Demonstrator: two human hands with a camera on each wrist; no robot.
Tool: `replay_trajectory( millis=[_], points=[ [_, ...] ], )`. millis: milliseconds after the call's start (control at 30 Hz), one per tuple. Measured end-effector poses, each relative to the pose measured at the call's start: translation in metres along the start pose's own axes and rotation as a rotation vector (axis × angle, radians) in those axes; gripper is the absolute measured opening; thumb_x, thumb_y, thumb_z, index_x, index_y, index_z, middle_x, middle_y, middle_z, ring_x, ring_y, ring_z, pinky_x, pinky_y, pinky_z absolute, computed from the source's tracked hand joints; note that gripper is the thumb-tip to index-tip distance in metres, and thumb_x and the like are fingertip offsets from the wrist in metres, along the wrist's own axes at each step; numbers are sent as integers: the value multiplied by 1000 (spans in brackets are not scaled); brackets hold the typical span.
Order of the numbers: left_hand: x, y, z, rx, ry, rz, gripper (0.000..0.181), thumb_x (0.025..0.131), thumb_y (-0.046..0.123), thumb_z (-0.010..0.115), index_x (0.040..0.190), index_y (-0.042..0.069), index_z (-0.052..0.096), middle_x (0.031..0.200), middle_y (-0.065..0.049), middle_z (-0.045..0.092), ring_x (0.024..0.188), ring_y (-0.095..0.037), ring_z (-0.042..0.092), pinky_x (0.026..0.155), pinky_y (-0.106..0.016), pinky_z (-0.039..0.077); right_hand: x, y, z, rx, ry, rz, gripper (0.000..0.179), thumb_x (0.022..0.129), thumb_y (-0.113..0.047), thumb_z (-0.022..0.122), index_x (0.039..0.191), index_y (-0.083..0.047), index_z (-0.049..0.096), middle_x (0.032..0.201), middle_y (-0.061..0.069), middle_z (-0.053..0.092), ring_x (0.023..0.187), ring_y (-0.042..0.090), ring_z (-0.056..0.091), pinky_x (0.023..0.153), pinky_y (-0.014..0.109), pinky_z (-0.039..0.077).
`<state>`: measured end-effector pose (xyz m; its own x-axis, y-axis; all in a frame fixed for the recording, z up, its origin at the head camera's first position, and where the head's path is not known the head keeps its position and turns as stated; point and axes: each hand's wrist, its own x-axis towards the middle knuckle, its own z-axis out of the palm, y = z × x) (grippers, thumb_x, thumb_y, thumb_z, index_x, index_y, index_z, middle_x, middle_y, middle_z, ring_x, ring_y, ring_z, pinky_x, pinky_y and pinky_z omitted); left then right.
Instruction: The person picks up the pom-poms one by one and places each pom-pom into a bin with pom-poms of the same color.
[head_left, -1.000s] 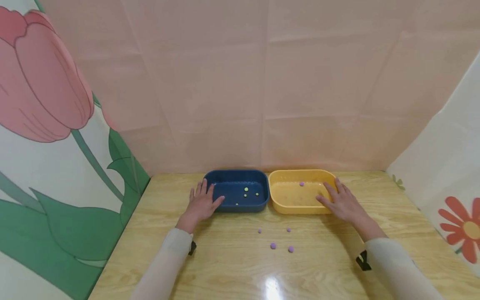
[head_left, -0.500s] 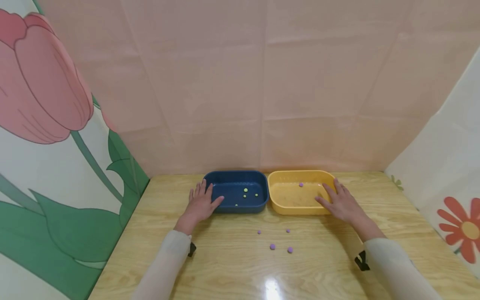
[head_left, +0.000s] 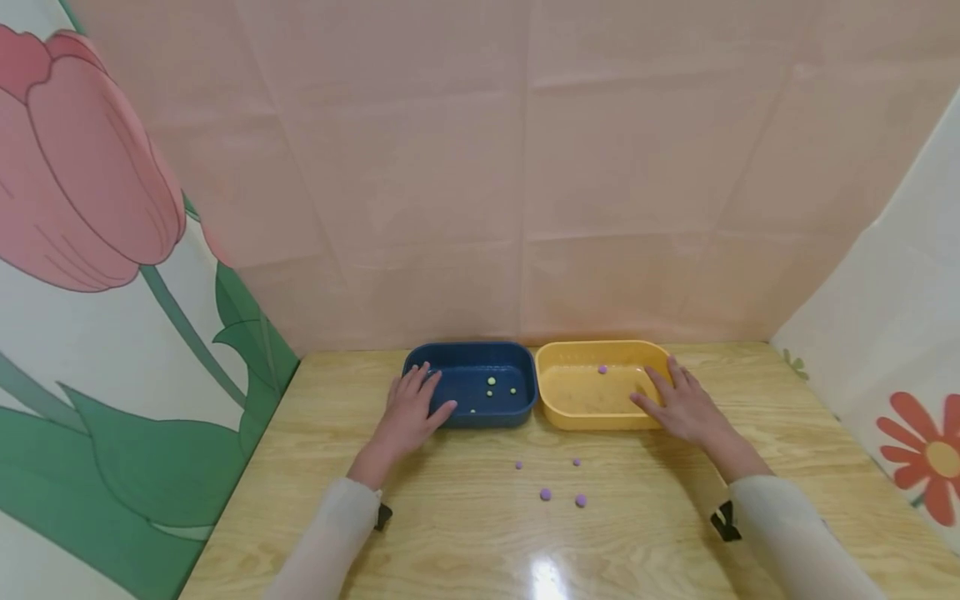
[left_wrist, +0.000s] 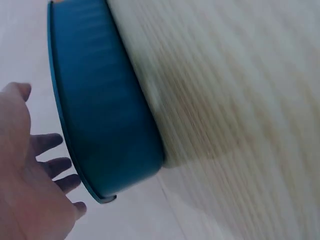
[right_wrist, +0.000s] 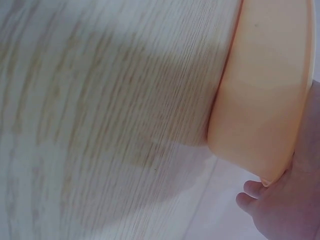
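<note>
A dark blue tray stands at the back of the table, holding several pale green beads. My left hand is spread over its left end. In the left wrist view a small gap shows between those fingertips and the blue rim. To the right stands a yellow tray with a purple bead inside. My right hand lies at its right end, thumb and fingers loosely extended over the rim. The right wrist view shows that hand against the tray's end.
Several purple beads lie scattered on the wooden table in front of the trays. A pink sheet hangs directly behind the trays. Flower-printed sheets bound both sides.
My left hand has lifted slightly off the blue tray's left rim and shifted inward and toward me. The right hand and both trays stay put.
</note>
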<state>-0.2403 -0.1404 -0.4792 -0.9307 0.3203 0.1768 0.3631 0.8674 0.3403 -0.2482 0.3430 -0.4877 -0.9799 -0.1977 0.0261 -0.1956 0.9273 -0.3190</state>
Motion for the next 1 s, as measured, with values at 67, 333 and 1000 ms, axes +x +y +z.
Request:
replay_trajectory(
  millis=[67, 333, 1000],
  points=[
    [-3, 4, -1, -11, 23, 30, 71, 104, 54, 48, 155, 6, 40, 165, -17, 27, 153, -37, 20, 123, -58, 10, 0, 0, 0, -2, -1, -1, 87, 103, -62, 40, 158, 4, 25, 159, 43, 0, 139, 69, 10, 105, 80, 17],
    [-14, 22, 0, -89, 123, 158, 60, 103, 44, 57, 150, 7, 48, 156, -15, 44, 146, -37, 35, 119, -57, 26, -1, -2, -2, -3, 4, 0, 86, 103, -62, 41, 158, 4, 26, 159, 42, 1, 139, 68, 10, 105, 80, 17],
    [-27, 52, 17, -342, -63, 214, 44, 102, 37, 62, 138, 12, 62, 96, 11, 57, 90, -9, 52, 78, -26, 49, 0, -1, 0, -5, 2, 2, 86, 103, -61, 41, 158, 3, 25, 159, 42, 1, 139, 68, 10, 105, 80, 17]
  ],
)
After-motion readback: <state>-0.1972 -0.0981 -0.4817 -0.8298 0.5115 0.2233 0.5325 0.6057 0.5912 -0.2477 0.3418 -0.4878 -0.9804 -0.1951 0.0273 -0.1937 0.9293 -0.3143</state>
